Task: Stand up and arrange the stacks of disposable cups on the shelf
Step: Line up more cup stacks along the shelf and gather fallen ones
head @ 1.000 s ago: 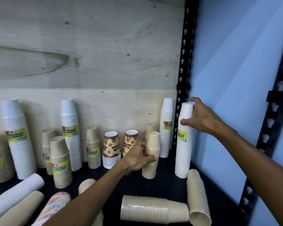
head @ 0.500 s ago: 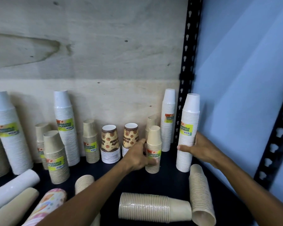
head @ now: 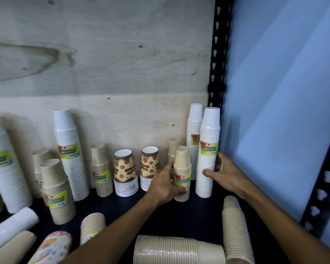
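Observation:
My right hand [head: 224, 172] grips the lower half of a tall white cup stack [head: 208, 149], which stands upright at the shelf's right end. My left hand [head: 165, 184] holds a short beige cup stack [head: 182, 168] standing just left of it, thumb across its front. Behind these stand another tall white stack [head: 194, 130] and a small beige stack [head: 173, 147]. Two brown patterned stacks [head: 125, 172] stand in the middle. Two beige stacks [head: 179, 250] lie on their sides at the front.
The dark shelf [head: 198, 216] has a wooden back panel and a black slotted post [head: 218, 54] at the right. Further left stand several white and beige stacks [head: 69, 149]. Fallen white, beige and colourful stacks [head: 50, 246] lie at the front left.
My right hand slid down from the top of the tall white stack to its lower half. The left hand stays on the short beige stack.

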{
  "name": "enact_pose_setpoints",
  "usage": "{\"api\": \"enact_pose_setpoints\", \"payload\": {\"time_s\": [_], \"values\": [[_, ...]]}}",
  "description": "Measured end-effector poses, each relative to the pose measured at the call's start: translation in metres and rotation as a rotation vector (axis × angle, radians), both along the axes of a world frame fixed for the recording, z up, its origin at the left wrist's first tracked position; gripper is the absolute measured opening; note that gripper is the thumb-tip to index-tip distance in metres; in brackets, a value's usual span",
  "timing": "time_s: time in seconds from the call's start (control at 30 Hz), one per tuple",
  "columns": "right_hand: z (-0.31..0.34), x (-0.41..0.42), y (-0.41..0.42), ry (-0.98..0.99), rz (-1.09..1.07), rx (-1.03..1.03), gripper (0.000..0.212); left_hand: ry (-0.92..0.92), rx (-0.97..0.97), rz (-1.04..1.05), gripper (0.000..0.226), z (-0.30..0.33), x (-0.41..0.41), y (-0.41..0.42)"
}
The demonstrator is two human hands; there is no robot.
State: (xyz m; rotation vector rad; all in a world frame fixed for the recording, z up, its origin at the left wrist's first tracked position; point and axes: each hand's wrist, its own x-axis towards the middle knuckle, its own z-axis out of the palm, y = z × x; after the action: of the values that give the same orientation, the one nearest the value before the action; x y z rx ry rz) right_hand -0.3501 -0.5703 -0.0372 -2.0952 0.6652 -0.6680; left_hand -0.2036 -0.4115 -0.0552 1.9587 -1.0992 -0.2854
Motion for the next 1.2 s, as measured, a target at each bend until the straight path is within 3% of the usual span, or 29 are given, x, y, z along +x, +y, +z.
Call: {"api": "enact_pose_setpoints", "payload": {"time_s": [0.5, 0.6, 0.7, 0.77, 0.9, 1.07, 1.2], "values": [[-0.007, 0.007, -0.008, 0.055, -0.008, -0.065, 0.066, -0.008, 0.003, 0.086, 0.082, -0.012, 0.002, -0.011], [-0.006, 0.004, -0.009, 0.099, -0.002, -0.021, 0.083, 0.058, 0.052, 0.116, 0.092, -0.007, 0.001, -0.007], [-0.008, 0.000, -0.014, 0.189, -0.031, -0.007, 0.122, 0.093, 0.083, 0.171, 0.093, 0.002, 0.004, 0.003], [0.000, -0.009, -0.006, 0.323, -0.094, -0.042, 0.118, 0.091, 0.089, 0.179, 0.082, 0.011, 0.003, 0.017], [0.019, -0.033, 0.010, 0.619, -0.234, -0.128, 0.099, 0.105, 0.197, -0.083, 0.041, 0.033, -0.016, 0.053], [0.028, -0.055, 0.046, 0.869, -0.278, -0.126, 0.097, 0.028, 0.585, -0.452, 0.056, 0.048, -0.042, 0.088], [0.021, -0.065, 0.064, 0.916, -0.283, -0.052, 0.093, -0.140, 0.709, -0.555, 0.067, 0.045, -0.057, 0.096]]}}
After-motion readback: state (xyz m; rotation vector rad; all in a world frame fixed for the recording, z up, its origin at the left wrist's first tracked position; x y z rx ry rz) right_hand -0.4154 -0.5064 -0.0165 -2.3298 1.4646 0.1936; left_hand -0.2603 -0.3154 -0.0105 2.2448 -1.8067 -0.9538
